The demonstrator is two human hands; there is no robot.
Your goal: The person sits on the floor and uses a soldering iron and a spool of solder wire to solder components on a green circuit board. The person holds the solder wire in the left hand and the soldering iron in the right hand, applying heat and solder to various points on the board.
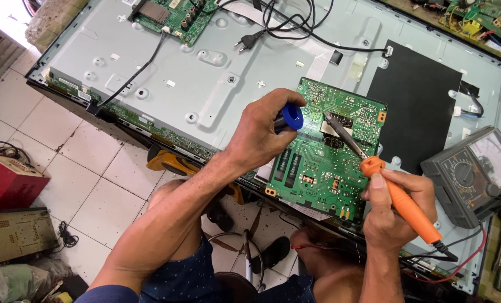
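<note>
Our right hand (399,210) keeps its grip clamped on the orange soldering iron (401,200), tip resting on the green circuit board (323,163). Our left hand (262,132) has its grip closed around a blue-capped tool (291,116) above the same board, which lies on the grey metal back panel (166,73). A multimeter (475,171) sits just right.

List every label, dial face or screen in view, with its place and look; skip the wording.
Analogue meter: right edge, on the panel; dark grey case, pale dial face, round selector knob.
White sticker: left edge of the grey metal panel back; small rectangle.
No lit screen shows.
</note>
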